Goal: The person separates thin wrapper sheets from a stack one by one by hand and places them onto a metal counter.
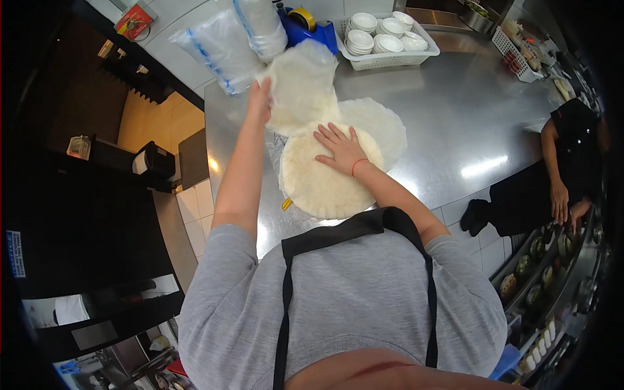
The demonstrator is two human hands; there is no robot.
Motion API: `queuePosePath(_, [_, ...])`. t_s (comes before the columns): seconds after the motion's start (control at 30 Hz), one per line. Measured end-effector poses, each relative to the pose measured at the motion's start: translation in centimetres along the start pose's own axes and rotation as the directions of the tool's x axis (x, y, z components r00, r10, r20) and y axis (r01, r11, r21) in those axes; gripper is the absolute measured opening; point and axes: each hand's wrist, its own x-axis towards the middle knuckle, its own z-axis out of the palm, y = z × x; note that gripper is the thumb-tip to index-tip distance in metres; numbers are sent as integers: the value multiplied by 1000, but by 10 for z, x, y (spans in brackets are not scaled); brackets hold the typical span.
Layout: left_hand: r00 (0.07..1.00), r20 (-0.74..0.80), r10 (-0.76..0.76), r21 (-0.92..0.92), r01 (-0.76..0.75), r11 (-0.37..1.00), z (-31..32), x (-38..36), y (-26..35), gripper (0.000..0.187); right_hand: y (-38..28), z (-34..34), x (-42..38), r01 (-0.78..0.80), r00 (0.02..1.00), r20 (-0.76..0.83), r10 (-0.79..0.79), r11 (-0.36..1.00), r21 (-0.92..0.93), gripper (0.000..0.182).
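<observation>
A pile of large, pale round flatbreads (pixel 325 188) lies on the steel counter in front of me. My right hand (pixel 341 149) rests flat on the top of the pile, fingers spread. At the far left of the pile, my left hand (pixel 261 101) pinches the edge of a thin, pale flatbread sheet (pixel 302 84), which is raised and slants away toward the back. Another thin, translucent sheet (pixel 380 130) spreads out from under the pile on the right. A small yellow item (pixel 286 204) pokes out at the pile's lower left edge.
Clear plastic bag packs (pixel 218 49) and a blue tape dispenser (pixel 305 29) stand against the back wall. Right of them is a white basket (pixel 390 62) of small white bowls. Beyond the steel counter's (pixel 448 117) right side, a person in black (pixel 539 169) stands by food containers.
</observation>
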Motion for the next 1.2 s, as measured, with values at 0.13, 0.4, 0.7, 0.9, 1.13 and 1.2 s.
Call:
queuePosePath(0.13, [945, -219, -242, 46, 258, 965, -22, -35, -53, 32, -1, 2, 0, -3, 1000, 10, 3, 1000, -4, 64])
queuePosePath(0.4, [904, -396, 159, 565, 103, 819, -41, -26, -61, 70, 0, -3, 2, 0, 1000, -6, 0, 1000, 24, 64])
queuePosePath(0.7, [932, -49, -360, -73, 356, 932, -6, -31, -4, 69, -34, -39, 49, 153, 985, -84, -150, 988, 32, 36])
queuePosePath(0.9, [941, -4, -338, -196, 331, 923, -20, -30, -8, 55, 20, -7, 99, -94, 976, -206, 63, 985, -144, 25])
queuePosePath(1.13, [957, -45, -287, 480, 273, 834, -39, -68, -30, 59, 44, -56, 58, 101, 993, 58, -107, 989, 104, 20])
queuePosePath(1.2, [979, -77, -191, 520, 203, 829, -40, -69, -32, 61, 78, -59, 56, -112, 986, -94, 134, 971, 209, 20])
